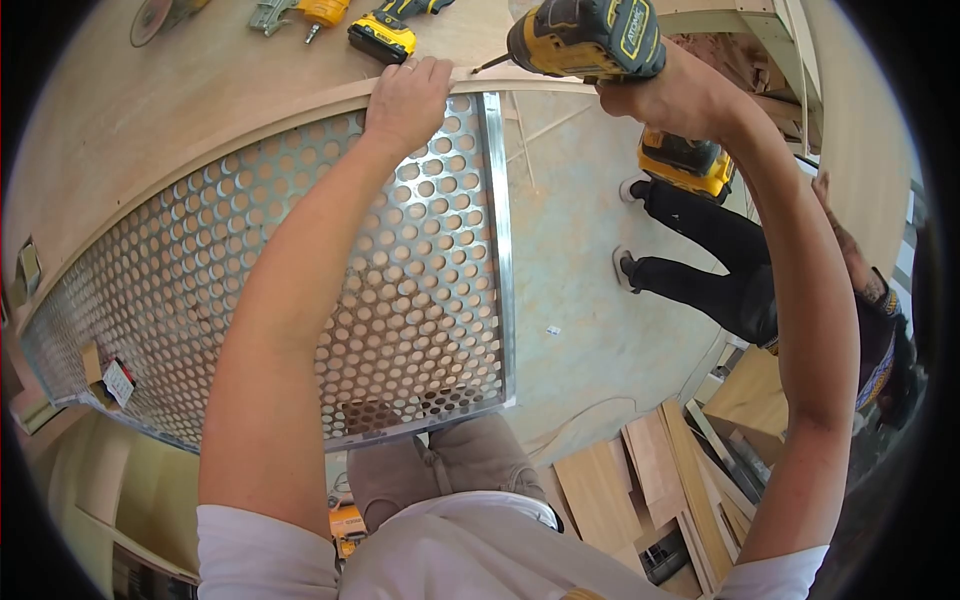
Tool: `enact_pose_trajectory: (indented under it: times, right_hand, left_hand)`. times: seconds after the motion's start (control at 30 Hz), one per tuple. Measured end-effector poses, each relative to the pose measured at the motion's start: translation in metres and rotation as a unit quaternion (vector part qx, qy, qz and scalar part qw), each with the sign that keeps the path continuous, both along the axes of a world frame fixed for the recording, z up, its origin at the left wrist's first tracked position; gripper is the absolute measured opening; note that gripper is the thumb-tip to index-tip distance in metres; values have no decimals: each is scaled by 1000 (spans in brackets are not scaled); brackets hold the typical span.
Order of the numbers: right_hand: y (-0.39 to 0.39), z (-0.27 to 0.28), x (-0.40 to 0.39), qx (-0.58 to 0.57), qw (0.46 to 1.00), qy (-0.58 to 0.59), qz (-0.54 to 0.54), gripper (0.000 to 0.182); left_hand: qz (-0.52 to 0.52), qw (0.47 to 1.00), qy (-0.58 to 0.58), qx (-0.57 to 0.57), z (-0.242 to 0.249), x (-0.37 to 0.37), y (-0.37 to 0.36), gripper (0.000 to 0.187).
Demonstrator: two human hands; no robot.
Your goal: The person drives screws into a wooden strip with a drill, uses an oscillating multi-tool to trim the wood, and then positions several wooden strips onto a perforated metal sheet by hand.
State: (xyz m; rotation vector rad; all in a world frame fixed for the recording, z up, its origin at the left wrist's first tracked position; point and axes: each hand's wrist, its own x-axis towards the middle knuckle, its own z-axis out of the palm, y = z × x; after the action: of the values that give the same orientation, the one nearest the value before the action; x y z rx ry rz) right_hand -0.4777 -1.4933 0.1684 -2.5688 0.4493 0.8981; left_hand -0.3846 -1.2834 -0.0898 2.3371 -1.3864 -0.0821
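My right hand (675,95) is wrapped round the grip of a yellow and black cordless drill (585,38). The drill points left, and its thin bit tip is at a pale wooden strip (275,126) along the panel edge. Just left of the bit, my left hand (408,100) lies on the same strip with its fingers spread over the edge, holding nothing. Below the strip is a perforated metal sheet (400,270) with a shiny metal frame bar on its right side.
Another yellow and black power tool (385,38) and a nail gun (322,12) lie on the wooden surface (200,70). At the right stands another person (710,240) in black trousers. Wood boards (600,490) lie on the floor at the lower right.
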Motion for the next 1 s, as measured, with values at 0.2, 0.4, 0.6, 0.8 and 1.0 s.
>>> enact_pose_trajectory:
  times: [0.2,0.4,0.6,0.8,1.0]
  right_hand:
    - [8,9,3,4,999,28,-42,38]
    - [-2,0,0,0,1000,15,19,40]
    - [3,8,8,0,998,62,-9,42]
    - [-1,1,1,-9,1000,16,16,37]
    - [-7,-6,-6,3,999,-41,5,41]
  left_hand:
    - [-5,1000,-9,-15,0,-1,0,16]
    - [-9,1000,-15,-7,0,-2,0,18]
    - [-6,1000,-22,-9,-1,-1,-1,22]
    - [-7,1000,-25,-1,-2,-1,-1,22]
    - [-3,1000,-29,-10,-3,0,-1,22]
